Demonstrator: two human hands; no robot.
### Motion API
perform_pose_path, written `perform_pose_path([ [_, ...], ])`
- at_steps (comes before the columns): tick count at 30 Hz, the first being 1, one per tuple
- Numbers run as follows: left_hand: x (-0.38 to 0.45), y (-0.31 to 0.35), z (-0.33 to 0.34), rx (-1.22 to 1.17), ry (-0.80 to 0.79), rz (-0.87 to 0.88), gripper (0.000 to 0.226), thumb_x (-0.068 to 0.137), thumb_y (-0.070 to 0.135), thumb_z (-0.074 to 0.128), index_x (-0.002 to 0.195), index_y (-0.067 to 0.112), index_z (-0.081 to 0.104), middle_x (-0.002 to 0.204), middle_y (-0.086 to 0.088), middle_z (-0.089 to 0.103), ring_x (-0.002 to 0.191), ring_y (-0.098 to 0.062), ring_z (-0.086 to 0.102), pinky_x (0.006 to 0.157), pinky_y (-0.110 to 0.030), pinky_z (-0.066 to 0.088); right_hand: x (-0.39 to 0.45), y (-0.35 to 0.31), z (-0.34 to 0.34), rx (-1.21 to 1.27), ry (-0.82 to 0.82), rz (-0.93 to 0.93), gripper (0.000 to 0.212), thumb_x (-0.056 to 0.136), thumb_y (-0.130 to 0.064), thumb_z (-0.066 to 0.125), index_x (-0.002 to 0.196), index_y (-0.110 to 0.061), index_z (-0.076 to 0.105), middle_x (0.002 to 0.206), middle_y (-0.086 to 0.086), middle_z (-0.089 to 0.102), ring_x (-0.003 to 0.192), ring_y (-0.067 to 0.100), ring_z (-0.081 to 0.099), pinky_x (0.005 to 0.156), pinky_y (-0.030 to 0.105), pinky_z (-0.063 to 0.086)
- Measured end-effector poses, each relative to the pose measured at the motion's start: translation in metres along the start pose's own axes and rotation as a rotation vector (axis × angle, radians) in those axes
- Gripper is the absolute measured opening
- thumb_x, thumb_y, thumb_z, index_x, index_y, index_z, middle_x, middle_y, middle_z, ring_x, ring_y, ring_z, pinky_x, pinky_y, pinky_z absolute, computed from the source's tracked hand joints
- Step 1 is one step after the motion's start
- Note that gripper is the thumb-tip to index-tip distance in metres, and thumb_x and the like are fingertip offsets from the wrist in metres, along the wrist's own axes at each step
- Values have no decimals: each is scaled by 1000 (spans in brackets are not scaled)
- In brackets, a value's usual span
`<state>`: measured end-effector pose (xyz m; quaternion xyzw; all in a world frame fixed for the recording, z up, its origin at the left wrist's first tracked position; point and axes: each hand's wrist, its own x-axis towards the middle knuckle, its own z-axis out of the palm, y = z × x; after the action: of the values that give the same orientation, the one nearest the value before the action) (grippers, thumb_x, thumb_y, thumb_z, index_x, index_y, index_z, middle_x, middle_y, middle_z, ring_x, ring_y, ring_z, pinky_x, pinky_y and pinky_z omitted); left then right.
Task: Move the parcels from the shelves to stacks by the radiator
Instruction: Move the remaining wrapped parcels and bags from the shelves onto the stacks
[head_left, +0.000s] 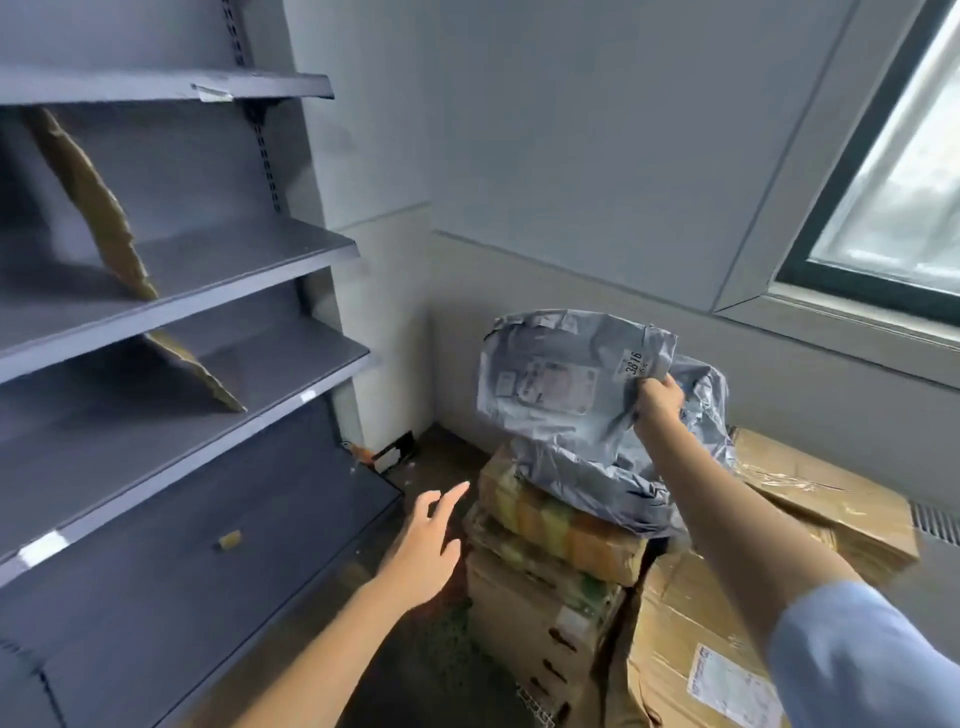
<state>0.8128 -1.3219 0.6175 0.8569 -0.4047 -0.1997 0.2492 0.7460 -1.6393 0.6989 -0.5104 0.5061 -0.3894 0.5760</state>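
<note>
Parcel (561, 384), a grey poly mailer, hangs from the right hand (658, 400), whose fingers pinch its right edge, directly over the stack of cartons (550, 587). Left hand (426, 545), fingers spread and holding nothing, hovers at its seven o'clock, near the stack's left side.

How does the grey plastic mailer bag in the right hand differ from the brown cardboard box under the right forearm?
The grey plastic mailer bag is soft and crumpled; the brown cardboard box is rigid and flat-sided. The right hand holds the bag up in the air by one edge, while the box lies on the stack. Both carry printed labels.
</note>
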Motion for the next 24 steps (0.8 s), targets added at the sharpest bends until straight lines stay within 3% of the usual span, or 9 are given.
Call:
perform_pose_path([
  [2,9,4,9,47,-69,-20,65,97,22,43,146,42,6,147,2,15,92,-22,55,79,-30,44,30,5,-22,-55,95,-9,34,82,8,39,108,-4,57,82,7,52,81,19,49,68,23,42],
  [5,14,8,20,123,-196,-13,64,97,23,41,146,41,4,146,1,18,66,-16,45,63,-27,39,56,21,-51,-146,207,53,40,87,-2,46,126,-3,48,104,13,56,104,29,56,90,32,42],
  [9,21,9,27,173,-316,-13,61,97,23,41,146,40,8,145,0,20,62,-11,43,58,-23,37,59,29,-65,-300,265,90,52,87,-3,50,137,-5,39,137,17,49,126,32,48,105,33,36],
  [11,25,11,27,155,-338,-17,59,97,23,41,146,38,12,144,-1,22,73,-17,51,68,-29,44,46,33,-57,-454,215,-18,62,83,4,51,142,-5,33,144,16,41,130,31,43,110,36,35],
  [14,29,10,20,119,-327,-79,55,98,24,40,146,35,17,144,-2,26,106,-28,55,93,-39,47,9,43,-19,-602,-63,-205,71,81,9,46,146,-9,25,150,13,30,133,26,34,108,38,34],
  [16,26,0,10,176,-278,-116,52,98,26,39,145,34,19,143,-4,31,109,-28,55,90,-38,47,-27,51,17,-680,-256,-291,70,83,3,44,147,-9,20,150,13,29,138,30,27,111,42,30],
  [19,3,-37,-13,215,-191,-215,49,97,27,38,144,33,24,139,-6,37,109,-28,55,90,-39,46,-86,64,80,-817,-541,-416,65,84,-2,44,146,-9,25,144,18,38,133,33,34,107,38,32],
  [24,-97,-139,-67,10,30,-571,45,97,21,40,142,23,33,142,-11,37,125,-30,44,105,-37,38,-214,90,185,-1079,-1059,-658,49,85,-6,46,134,-10,44,136,16,50,125,31,46,96,31,39],
])
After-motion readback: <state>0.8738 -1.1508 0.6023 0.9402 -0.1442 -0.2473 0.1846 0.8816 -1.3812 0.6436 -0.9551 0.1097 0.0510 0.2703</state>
